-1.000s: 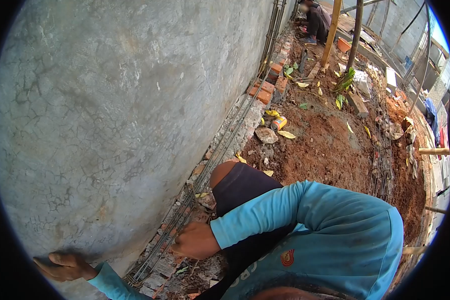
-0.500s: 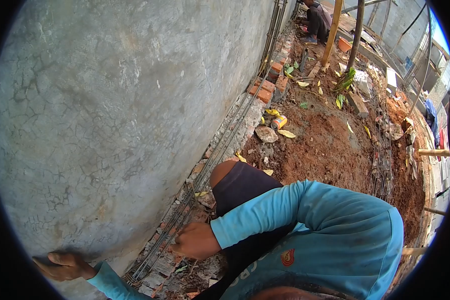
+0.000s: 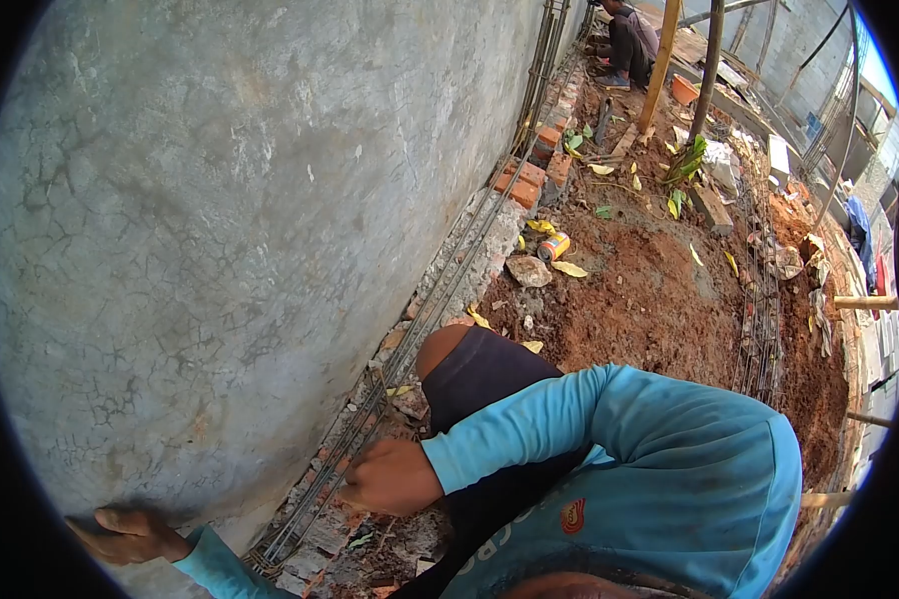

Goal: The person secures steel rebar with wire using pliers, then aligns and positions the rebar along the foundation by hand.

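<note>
My left hand (image 3: 128, 536) lies against the grey cement wall (image 3: 200, 270) at the lower left, fingers stretched out along it. Close to the foot of the wall, my right hand (image 3: 395, 477) is closed, its knuckles turned up. It is beside the long steel rebar (image 3: 335, 469) that runs along the wall base. Whatever its fingers may hold is hidden beneath the hand. Under the rebar is a strip of rubble and broken brick (image 3: 410, 399). My bent knee (image 3: 440, 349) is just beyond my right hand.
Red bricks (image 3: 519, 185) sit further along the wall, near a drink can (image 3: 553, 247) and a stone (image 3: 528, 271). Wooden poles (image 3: 659, 70) stand in the reddish soil (image 3: 649, 290). Another person (image 3: 629, 45) crouches at the far end. More rebar (image 3: 762, 329) lies to the right.
The view has shifted very slightly, so the background sits a little differently. Both hands keep nearly the same place and shape.
</note>
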Demonstrator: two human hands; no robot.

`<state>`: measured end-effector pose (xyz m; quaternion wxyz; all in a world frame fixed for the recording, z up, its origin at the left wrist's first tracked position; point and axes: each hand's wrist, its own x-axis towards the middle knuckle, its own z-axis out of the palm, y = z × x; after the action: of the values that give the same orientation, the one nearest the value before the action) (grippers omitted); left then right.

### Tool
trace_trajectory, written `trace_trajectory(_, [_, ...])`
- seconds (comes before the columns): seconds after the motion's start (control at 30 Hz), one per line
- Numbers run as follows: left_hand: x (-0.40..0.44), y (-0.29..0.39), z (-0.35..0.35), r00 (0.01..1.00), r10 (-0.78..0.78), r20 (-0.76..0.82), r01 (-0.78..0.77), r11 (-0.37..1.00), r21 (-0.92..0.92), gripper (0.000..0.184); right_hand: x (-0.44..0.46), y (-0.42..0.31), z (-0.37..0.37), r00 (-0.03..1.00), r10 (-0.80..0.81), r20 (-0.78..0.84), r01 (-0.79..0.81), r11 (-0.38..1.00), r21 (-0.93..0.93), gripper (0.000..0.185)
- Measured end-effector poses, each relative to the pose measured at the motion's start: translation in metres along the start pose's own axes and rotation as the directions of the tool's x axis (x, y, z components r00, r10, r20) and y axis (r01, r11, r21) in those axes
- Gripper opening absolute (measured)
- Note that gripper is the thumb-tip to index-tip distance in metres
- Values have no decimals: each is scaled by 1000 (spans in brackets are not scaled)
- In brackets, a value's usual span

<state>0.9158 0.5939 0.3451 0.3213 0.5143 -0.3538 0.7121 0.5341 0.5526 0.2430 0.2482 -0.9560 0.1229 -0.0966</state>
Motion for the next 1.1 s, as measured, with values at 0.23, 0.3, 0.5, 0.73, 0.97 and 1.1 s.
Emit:
trace_trajectory(0.23, [-6,-4,-5,1000,-4,24,5,1000,-31,48,-120,108,-125,39,723,-689,-73,690,720,23])
trace_trajectory(0.3, [-3,34,-16,996,-64,62,66,998,-24,44,-163,190,-76,-122,811,-572,-306,518,799,24])
trace_trajectory(0.5, [-16,202,-81,781,420,463,268,444,-855,39,-190,330,64,-88,994,-65,-512,10,859,37])
trace_trajectory(0.73, [-141,418,-144,-27,828,560,907,257,-335,36,-166,393,45,-205,978,-29,-816,-155,556,56])
trace_trajectory(0.97, [-198,502,-144,-89,829,552,615,481,-625,47,-183,398,36,-119,992,-40,-757,-65,650,45])
trace_trajectory(1.1, [-189,507,-142,-188,775,603,525,598,-606,42,-193,387,58,-91,994,-59,-473,10,881,41])
